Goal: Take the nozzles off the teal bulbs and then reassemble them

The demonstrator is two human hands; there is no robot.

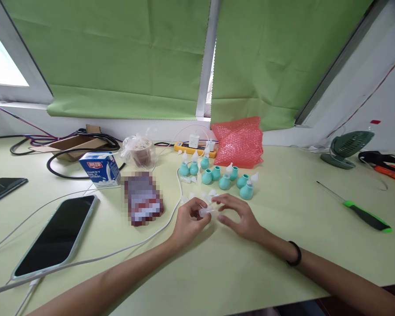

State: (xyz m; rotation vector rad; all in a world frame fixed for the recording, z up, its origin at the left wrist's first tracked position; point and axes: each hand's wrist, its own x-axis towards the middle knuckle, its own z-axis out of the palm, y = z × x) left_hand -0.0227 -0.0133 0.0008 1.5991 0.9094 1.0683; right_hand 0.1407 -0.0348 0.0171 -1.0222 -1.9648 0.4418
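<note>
Now left fingers point(195, 203) grasp clear piece point(205, 212), long axis almost along near edge of tabletop point(283, 281), pointing toward released right fingers point(229, 200).

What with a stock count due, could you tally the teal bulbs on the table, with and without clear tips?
Teal bulbs with clear tips: 5
Teal bulbs without tips: 4
Total: 9

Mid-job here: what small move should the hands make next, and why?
I'd probably bring the right hand in to steady the free end of the clear plastic piece: the left hand already pinches it, while the right hand is spread open close beside it.
</note>
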